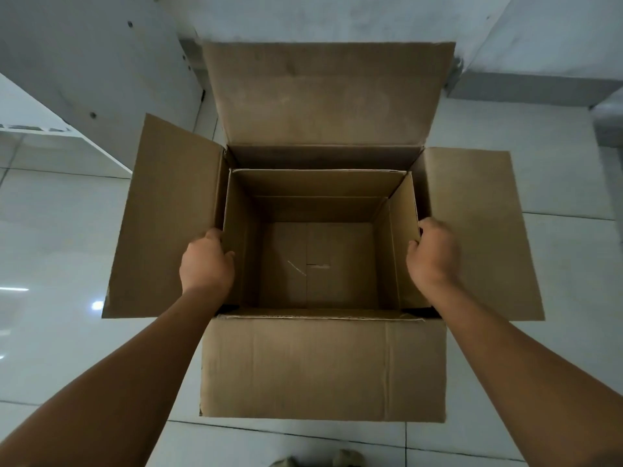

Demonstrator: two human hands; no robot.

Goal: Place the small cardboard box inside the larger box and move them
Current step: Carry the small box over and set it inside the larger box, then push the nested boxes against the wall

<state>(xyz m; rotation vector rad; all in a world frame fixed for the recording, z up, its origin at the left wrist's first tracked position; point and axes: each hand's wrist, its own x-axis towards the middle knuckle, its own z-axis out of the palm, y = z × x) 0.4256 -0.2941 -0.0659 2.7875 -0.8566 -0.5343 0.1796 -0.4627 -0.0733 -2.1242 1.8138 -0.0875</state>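
The larger cardboard box (323, 365) stands on the tiled floor with all its flaps spread outward. Inside its opening sits the small cardboard box (317, 187), open at the top, its upright flaps showing above the larger box's rim and its bare bottom visible. My left hand (207, 261) grips the small box's left flap, fingers curled over the edge. My right hand (433, 254) grips its right flap the same way. Both forearms reach in from the lower corners.
White glossy floor tiles (50, 251) surround the box. A grey wall with a recessed corner (337, 18) rises just behind the far flap. A white panel edge (67, 129) juts in at the left. A low grey ledge (539, 92) runs at the right.
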